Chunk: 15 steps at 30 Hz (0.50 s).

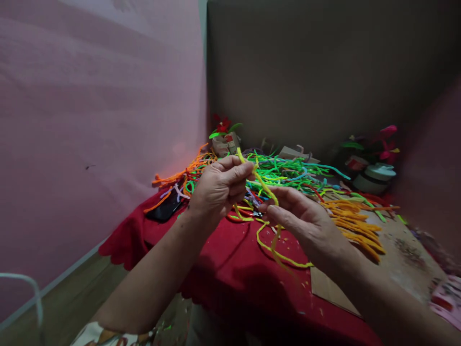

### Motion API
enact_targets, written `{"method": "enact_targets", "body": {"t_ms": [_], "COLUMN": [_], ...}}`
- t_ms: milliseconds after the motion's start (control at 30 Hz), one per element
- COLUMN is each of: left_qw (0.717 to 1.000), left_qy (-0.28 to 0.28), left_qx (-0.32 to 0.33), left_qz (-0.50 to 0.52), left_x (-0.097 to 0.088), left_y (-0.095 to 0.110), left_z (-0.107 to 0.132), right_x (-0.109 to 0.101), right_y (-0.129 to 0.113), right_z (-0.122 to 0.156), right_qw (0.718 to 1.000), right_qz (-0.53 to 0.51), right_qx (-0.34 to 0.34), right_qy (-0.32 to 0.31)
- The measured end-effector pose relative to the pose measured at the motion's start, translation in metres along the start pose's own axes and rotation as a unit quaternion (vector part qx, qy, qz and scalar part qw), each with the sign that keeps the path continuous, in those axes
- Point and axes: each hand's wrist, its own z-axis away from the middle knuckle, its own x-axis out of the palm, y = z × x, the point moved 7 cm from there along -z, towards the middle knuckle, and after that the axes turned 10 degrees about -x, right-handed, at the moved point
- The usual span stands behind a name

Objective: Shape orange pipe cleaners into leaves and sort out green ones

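A fuzzy yellow pipe cleaner (264, 185) stretches between my two hands above the table. My left hand (223, 185) pinches it near its upper end between thumb and fingers. Lower down, my right hand (298, 216) has thumb and fingers closed around the same strand, whose tail hangs below, blurred. Another yellow pipe cleaner (264, 245) lies curved on the red tablecloth (230, 250) beneath. Just behind my hands spreads a tangled pile of green pipe cleaners (288, 170). A small metal-tipped tool (257, 214) is partly hidden between the hands.
Orange pipe cleaners (198, 168) and a black phone (163, 209) lie at the left. Golden-orange bundles (356, 223) rest on cardboard (399, 245) at the right. Behind stand a red flower (222, 126), a lidded pot (376, 178) and a pink flower (389, 144). A pink wall (101, 120) borders the left.
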Motion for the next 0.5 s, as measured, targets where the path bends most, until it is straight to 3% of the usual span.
{"method": "enact_targets", "body": {"t_ms": [133, 333, 500], "left_qw": [1.0, 1.0, 0.999], "left_qy": [-0.021, -0.011, 0.009], "left_qx": [-0.02, 0.004, -0.042], "left_qz": [-0.003, 0.008, -0.004], "left_x": [0.011, 0.003, 0.003], "left_y": [-0.008, -0.012, -0.029], "left_z": [0.001, -0.002, -0.002], "right_x": [0.01, 0.013, 0.011], "right_y": [0.007, 0.025, 0.022], "right_z": [-0.004, 0.005, -0.003], "right_qw": [0.996, 0.97, 0.977], "right_qz": [-0.073, -0.183, -0.177], "right_qx": [0.053, 0.16, 0.121], "right_qy": [0.016, -0.011, -0.003]}}
